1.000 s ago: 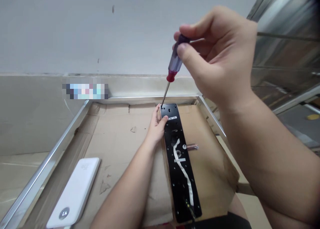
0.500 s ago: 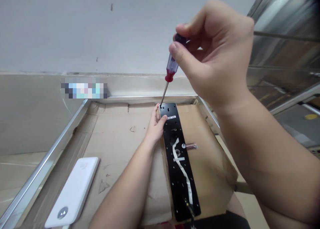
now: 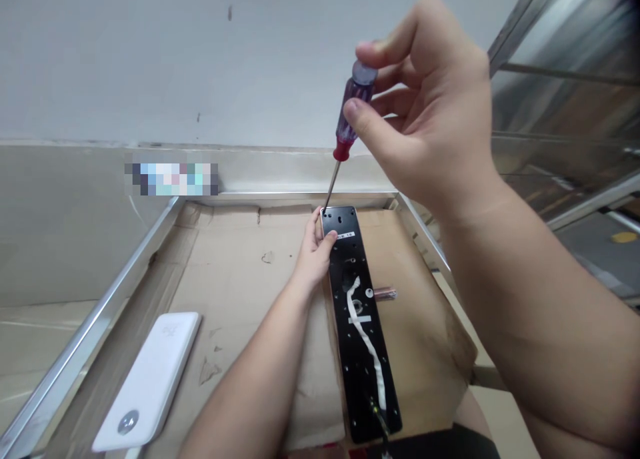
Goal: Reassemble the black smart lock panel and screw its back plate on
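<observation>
My right hand (image 3: 425, 105) grips a screwdriver (image 3: 344, 129) by its clear purple handle with a red collar, thumb and fingers closed round it. The shaft slants down, and its tip meets the far left corner of a long black panel (image 3: 360, 352). Around the panel's left edge near that end, my left hand (image 3: 315, 249) is closed, with the thumb on the top face. Small screws or holes dot the panel. A white strip (image 3: 367, 342) and a printed label (image 3: 345, 235) lie on it, and thin wires (image 3: 380, 419) come out at the near end.
Brown cardboard (image 3: 240, 279) lines a metal-edged tray (image 3: 100, 319). A white power bank (image 3: 150, 379) lies on the left. A copper-coloured cylindrical piece (image 3: 385, 293) sticks out beside the panel's right side. A pale wall (image 3: 150, 59) rises behind, and metal shelving (image 3: 565, 99) stands at right.
My right hand has shifted its hold on the screwdriver, fingers more spread, uncovering the handle's end cap. The tip stays at the panel's corner, and my left hand keeps its hold. The view shifts slightly.
</observation>
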A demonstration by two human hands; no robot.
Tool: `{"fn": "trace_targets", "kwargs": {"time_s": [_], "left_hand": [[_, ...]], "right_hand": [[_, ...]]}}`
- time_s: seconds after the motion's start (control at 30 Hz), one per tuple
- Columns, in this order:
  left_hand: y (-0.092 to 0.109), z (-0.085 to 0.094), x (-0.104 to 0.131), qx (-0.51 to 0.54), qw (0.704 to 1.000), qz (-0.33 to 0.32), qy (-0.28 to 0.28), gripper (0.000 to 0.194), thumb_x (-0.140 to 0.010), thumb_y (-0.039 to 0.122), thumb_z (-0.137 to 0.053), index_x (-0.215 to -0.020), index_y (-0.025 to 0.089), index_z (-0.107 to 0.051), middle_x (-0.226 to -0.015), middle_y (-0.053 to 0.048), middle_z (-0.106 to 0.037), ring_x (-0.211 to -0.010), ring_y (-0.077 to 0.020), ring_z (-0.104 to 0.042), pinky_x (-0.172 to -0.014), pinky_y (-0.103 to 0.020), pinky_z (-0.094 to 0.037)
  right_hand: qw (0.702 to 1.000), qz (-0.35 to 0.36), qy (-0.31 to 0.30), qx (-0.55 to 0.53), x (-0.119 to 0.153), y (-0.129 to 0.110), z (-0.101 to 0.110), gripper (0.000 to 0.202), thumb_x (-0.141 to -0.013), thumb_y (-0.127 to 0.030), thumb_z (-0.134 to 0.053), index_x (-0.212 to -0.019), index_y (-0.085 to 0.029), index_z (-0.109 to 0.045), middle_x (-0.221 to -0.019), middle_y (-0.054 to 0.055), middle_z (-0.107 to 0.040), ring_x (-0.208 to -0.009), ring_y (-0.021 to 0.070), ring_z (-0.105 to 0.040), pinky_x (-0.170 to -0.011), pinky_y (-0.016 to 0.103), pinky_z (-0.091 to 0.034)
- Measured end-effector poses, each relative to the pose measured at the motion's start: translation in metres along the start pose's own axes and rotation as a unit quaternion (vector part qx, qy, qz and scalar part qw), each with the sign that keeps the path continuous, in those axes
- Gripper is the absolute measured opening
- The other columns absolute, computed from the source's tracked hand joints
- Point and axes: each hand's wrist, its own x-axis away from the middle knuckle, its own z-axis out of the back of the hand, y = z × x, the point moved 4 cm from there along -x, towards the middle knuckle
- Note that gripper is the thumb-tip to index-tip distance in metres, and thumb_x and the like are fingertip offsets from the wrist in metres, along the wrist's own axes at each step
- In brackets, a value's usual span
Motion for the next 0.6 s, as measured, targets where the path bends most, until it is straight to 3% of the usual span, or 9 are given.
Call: {"fn": "trace_targets", "kwargs": {"time_s": [0.23, 0.37, 0.5, 0.6], "left_hand": [[-0.001, 0.0, 0.003, -0.003, 1.0, -0.012, -0.004, 0.069, -0.092, 0.026, -0.069, -0.153, 0.034, -0.038, -0.137, -0.008, -0.066, -0.131, -0.0262, -0.059, -0.118, -0.049, -0.038], [-0.001, -0.001, 0.003, -0.002, 1.0, -0.006, -0.008, 0.069, -0.092, 0.027, -0.069, -0.153, 0.035, -0.037, -0.14, -0.008, -0.064, -0.133, -0.0263, -0.058, -0.118, -0.05, -0.037], [-0.002, -0.002, 0.002, -0.004, 1.0, -0.01, -0.007, 0.068, -0.093, 0.026, -0.067, -0.153, 0.033, -0.037, -0.143, -0.008, -0.062, -0.133, -0.0255, -0.058, -0.119, -0.05, -0.036], [-0.002, -0.001, 0.001, -0.009, 1.0, -0.007, -0.006, 0.069, -0.093, 0.026, -0.066, -0.155, 0.033, -0.035, -0.143, -0.009, -0.062, -0.135, -0.026, -0.056, -0.12, -0.05, -0.035]], "right_hand": [[0.999, 0.03, 0.017, 0.006, 0.002, 0.003, 0.001, 0.025, -0.081, -0.02, -0.071, -0.095, -0.028, -0.052, -0.093, -0.004, -0.067, -0.054, 0.0081, -0.057, -0.052, 0.024, -0.05], [0.999, 0.014, 0.04, 0.001, 0.015, 0.011, -0.001, 0.025, -0.086, -0.027, -0.07, -0.106, -0.03, -0.054, -0.095, -0.003, -0.066, -0.066, 0.0109, -0.062, -0.062, 0.026, -0.055], [0.997, -0.002, 0.06, -0.047, 0.036, 0.026, -0.005, 0.054, -0.085, -0.04, -0.074, -0.13, -0.038, -0.044, -0.092, -0.003, -0.064, -0.072, 0.0148, -0.066, -0.064, 0.029, -0.056], [0.993, -0.017, 0.082, -0.082, 0.051, 0.031, 0.008, 0.063, -0.083, -0.041, -0.074, -0.135, -0.043, -0.037, -0.103, -0.001, -0.061, -0.08, 0.0169, -0.068, -0.067, 0.032, -0.057]]}}
